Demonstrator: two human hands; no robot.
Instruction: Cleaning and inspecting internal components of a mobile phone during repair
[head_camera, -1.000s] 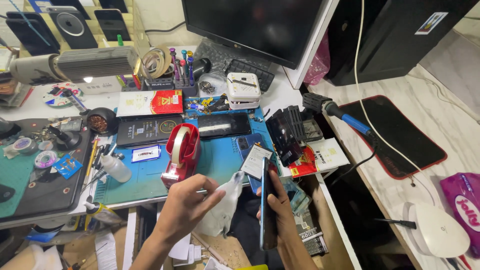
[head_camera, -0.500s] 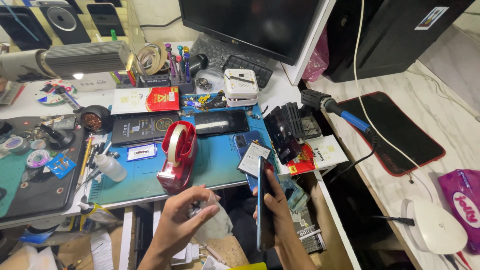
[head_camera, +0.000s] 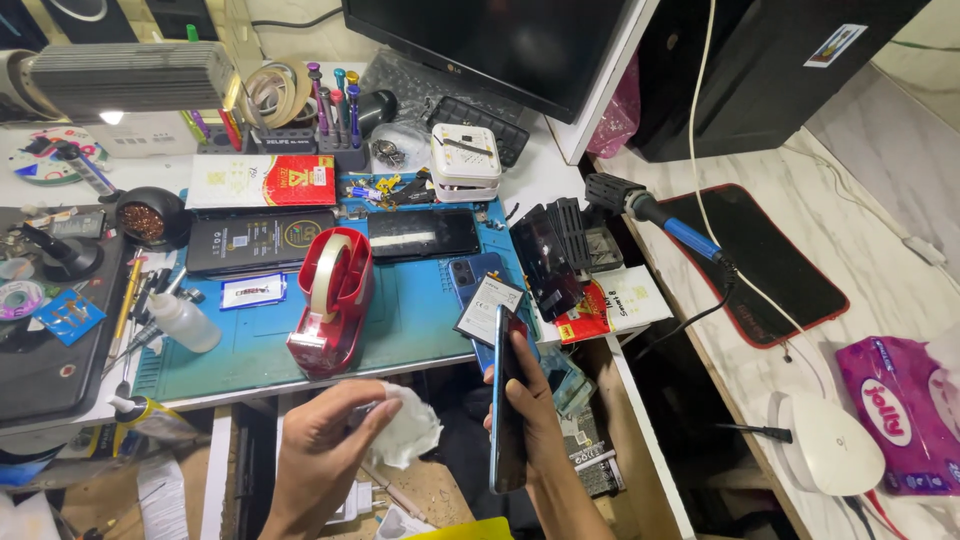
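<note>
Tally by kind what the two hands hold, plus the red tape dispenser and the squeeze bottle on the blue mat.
Phones, edge-on in the right hand: 1 phone
White wipes in the left hand: 1 wipe
Tape dispensers: 1 tape dispenser
Squeeze bottles: 1 squeeze bottle
Total: 4

Workbench (head_camera: 560, 165) carries blue mat (head_camera: 410, 325), tape dispenser (head_camera: 332, 300).

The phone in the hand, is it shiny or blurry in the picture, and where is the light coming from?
Head view: the phone in the right hand is seen edge-on and sharp, without strong glare. The left hand with the white tissue is slightly soft. The brightest light glows under the lamp at top left, and the dark glass panel on the blue mat reflects a pale streak.
</note>
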